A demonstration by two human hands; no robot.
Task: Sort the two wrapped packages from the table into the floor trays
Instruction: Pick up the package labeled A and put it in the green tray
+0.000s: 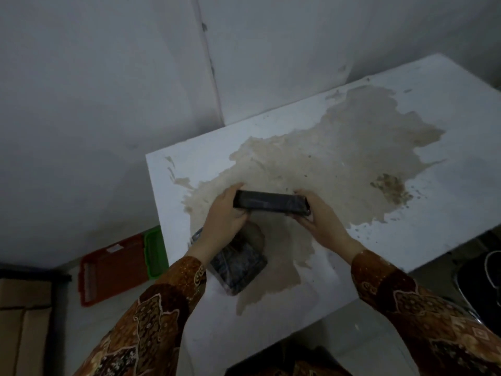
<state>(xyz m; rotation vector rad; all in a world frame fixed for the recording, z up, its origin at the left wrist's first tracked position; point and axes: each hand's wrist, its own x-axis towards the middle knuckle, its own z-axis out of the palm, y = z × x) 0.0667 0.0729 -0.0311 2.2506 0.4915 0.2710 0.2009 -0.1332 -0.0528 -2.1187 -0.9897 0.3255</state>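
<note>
Both hands' fingers, left hand (225, 213) and right hand (320, 215), around one dark package (271, 202), no legible label.

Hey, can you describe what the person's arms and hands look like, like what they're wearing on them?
Both arms wear long sleeves of batik-style cloth in brown, rust and gold, with ornate floral and geometric motifs outlined in pale lines. The left sleeve and right sleeve end at the wrists. The left hand and right hand are bare: no gloves, and no rings or watch visible.
</note>
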